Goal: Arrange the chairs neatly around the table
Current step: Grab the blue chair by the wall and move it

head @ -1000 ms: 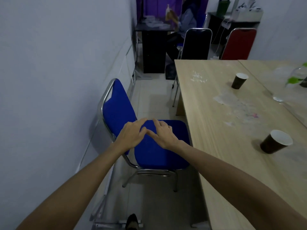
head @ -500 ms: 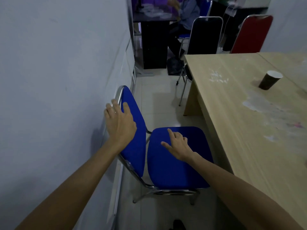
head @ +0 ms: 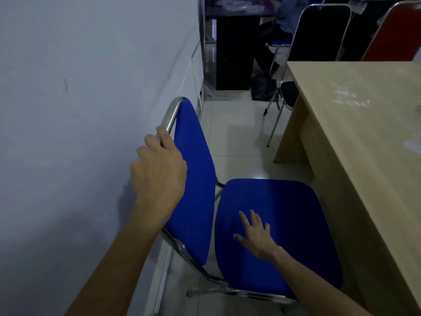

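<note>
— Left hand [head: 159, 165]?
— Curled over the blue chair [head: 268, 224] back's metal rim, against the wall.
— Right hand [head: 257, 238]?
— Spread flat on the seat, facing the table [head: 364, 156] edge, just right.

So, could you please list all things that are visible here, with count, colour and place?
Blue padded chair with chrome frame: one, blue, between wall and table.
Light wooden table: one, beige, right side.
Black padded chair: one, black, at the table's far end.
Red padded chair: one, red, far right.
Dark cabinet: one, black, far end, by the wall.
Seated person: one, partly visible, background.
Left hand: gripping the blue chair's backrest frame.
Right hand: open, over the blue seat.
</note>
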